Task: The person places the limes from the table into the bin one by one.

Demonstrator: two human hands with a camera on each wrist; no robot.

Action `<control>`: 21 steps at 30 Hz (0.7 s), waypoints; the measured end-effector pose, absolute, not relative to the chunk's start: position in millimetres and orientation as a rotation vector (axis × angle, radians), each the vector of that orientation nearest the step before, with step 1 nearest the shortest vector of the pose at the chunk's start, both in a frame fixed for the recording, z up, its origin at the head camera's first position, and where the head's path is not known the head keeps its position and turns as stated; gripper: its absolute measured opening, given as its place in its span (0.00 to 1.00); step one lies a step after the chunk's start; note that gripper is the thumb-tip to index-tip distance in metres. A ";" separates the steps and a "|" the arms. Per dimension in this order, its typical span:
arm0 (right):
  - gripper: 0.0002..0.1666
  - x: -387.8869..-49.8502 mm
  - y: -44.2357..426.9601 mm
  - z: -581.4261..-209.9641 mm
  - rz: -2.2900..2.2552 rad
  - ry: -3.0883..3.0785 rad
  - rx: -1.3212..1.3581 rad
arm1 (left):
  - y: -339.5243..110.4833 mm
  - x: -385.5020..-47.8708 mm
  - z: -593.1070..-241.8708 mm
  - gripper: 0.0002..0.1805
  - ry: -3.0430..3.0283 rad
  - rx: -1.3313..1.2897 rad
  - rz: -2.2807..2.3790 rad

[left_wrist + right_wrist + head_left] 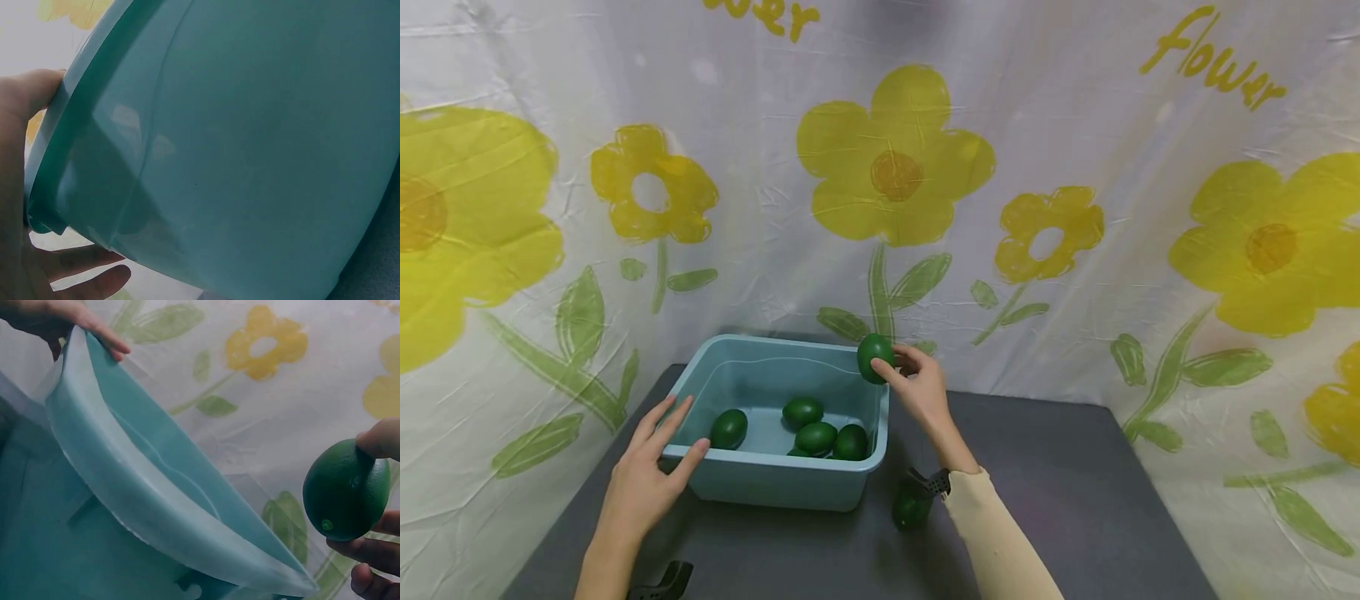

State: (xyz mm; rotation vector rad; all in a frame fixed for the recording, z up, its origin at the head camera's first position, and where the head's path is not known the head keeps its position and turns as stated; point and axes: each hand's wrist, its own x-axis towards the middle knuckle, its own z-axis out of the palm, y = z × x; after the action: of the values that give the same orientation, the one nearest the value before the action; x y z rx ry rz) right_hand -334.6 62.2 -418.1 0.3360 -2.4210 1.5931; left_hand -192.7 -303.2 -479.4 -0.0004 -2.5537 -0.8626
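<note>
My right hand [919, 387] holds a dark green lime [876, 358] between thumb and fingers, above the right side of a light blue plastic bin [775, 483]. In the right wrist view the held lime [345, 490] shows a small pale green tip and hangs apart from the bin's rim [150, 487]. My left hand [643, 479] rests at the bin's front left corner, fingers extended along the left side and thumb touching the front rim. Several limes [803, 412] lie inside the bin; the front wall partly hides some.
Another lime [912, 508] lies on the dark grey table [1045, 500], right of the bin and partly hidden by the right wrist strap. A white curtain [760, 275] printed with yellow flowers hangs behind the table and along both sides.
</note>
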 end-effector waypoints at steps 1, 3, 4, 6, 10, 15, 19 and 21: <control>0.30 -335.5 61.3 -418.5 1.591 -2.429 0.337 | -303.1 -192.8 -479.4 0.40 -2.551 -0.001 -0.864; 0.31 -337.1 59.5 -419.3 1.583 -2.442 0.341 | -302.9 -192.9 -479.4 0.40 -2.549 0.000 -0.864; 0.31 -337.5 58.8 -419.5 1.582 -2.446 0.346 | -302.8 -192.9 -479.6 0.40 -2.548 0.001 -0.864; 0.30 -338.5 57.8 -420.5 1.572 -2.459 0.369 | -302.7 -192.9 -479.7 0.40 -2.546 0.000 -0.863; 0.30 -340.2 56.7 -422.4 1.528 -2.519 0.431 | -302.4 -193.5 -479.8 0.40 -2.545 -0.003 -0.860; 0.30 -343.6 54.7 -424.9 1.414 -2.628 0.501 | -303.3 -194.0 -480.3 0.40 -2.541 -0.005 -0.858; 0.32 -345.5 52.6 -425.1 1.323 -2.689 0.527 | -303.7 -194.3 -481.4 0.40 -2.542 -0.005 -0.857; 0.32 -346.4 51.7 -424.8 1.281 -2.715 0.537 | -303.3 -194.2 -481.6 0.40 -2.543 -0.007 -0.859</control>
State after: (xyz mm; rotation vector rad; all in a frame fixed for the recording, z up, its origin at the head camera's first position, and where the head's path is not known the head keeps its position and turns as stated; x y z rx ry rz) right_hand -346.4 51.7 -424.8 0.5373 -2.7154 1.2807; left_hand -194.2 -303.3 -481.6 -0.0070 -2.5429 -0.8591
